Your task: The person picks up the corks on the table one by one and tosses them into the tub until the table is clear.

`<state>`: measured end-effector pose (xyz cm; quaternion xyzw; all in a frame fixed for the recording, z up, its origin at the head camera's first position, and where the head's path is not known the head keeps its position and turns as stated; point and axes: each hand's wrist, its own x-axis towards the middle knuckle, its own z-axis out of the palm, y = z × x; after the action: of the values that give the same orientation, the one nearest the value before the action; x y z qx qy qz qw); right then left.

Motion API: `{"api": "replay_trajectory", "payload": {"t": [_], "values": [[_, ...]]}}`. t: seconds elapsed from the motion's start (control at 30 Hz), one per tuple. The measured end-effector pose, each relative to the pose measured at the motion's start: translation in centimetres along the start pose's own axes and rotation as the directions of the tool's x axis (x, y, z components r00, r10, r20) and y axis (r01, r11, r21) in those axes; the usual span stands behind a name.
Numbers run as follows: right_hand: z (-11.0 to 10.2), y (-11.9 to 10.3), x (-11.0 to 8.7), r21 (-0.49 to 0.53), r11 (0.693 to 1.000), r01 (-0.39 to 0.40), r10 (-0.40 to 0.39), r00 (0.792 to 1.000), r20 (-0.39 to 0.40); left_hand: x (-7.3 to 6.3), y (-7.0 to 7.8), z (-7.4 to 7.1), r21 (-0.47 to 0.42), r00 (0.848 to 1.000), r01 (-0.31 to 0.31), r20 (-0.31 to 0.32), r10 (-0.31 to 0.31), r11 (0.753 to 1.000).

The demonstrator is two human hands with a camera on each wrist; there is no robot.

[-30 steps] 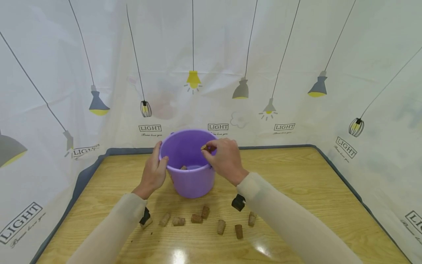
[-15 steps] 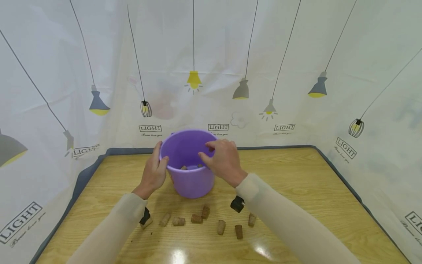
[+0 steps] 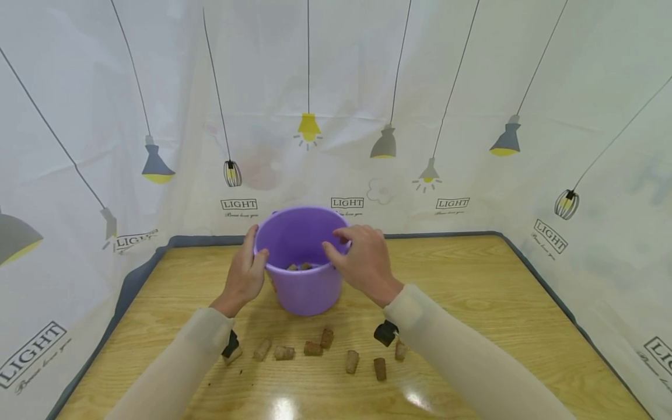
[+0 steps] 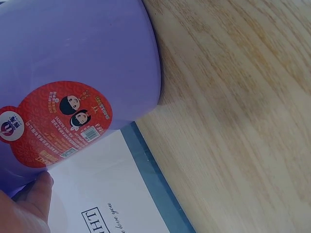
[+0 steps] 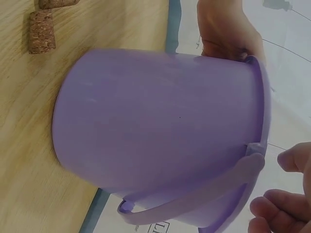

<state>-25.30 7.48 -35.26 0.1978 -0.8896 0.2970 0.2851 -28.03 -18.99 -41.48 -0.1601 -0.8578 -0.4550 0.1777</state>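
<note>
A purple bucket (image 3: 307, 294) stands on the table, tilted slightly toward me. My left hand (image 3: 244, 271) grips its left rim, thumb over the edge. Over the right rim hovers my right hand (image 3: 367, 259), thumb and fingers apart and nothing between them. In the right wrist view its fingers (image 5: 279, 208) are loosely bent beside the rim. Several corks (image 3: 305, 266) lie at the bottom of the bucket, partly hidden by the front wall. In front of it, more corks are scattered, among them a dark cork (image 3: 380, 368) and a paler cork (image 3: 352, 361).
The bucket's handle (image 5: 194, 198) hangs down along its side. A red round label (image 4: 58, 124) shows on the bucket's wall. Behind the wooden table (image 3: 472, 291) stands a white cloth backdrop (image 3: 336, 163) with printed lamps. One cork (image 3: 401, 350) lies by the right sleeve.
The cork that my right hand pinched has been let go and dropped into the bucket. That hand has drawn slightly right. My left hand has stayed on the rim.
</note>
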Motion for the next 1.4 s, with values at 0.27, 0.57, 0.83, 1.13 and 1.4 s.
{"api": "replay_trajectory", "payload": {"t": [0.27,0.57,0.83,1.13,1.4], "values": [[-0.7,0.0,-0.5,0.024,0.999,0.026,-0.026,0.999,-0.028,0.0,-0.1,0.0,-0.005,1.000,-0.016,-0.008,0.016,1.000],[-1.1,0.5,-1.3,0.020,0.999,0.048,-0.047,0.998,-0.049,-0.1,0.0,0.0,-0.009,1.000,-0.015,-0.009,0.015,1.000],[-1.8,0.9,-2.0,0.013,0.998,0.063,-0.062,0.996,-0.060,-0.1,0.0,0.0,-0.004,1.000,-0.011,-0.002,0.011,1.000],[-2.5,1.3,-2.7,0.002,0.997,0.074,-0.074,0.996,-0.053,-0.1,-0.1,0.0,-0.001,1.000,-0.008,-0.004,0.008,1.000],[-2.9,2.3,-3.2,-0.027,0.997,0.076,-0.077,0.997,-0.027,0.0,-0.1,0.0,-0.020,1.000,-0.009,0.008,0.009,1.000]]}}
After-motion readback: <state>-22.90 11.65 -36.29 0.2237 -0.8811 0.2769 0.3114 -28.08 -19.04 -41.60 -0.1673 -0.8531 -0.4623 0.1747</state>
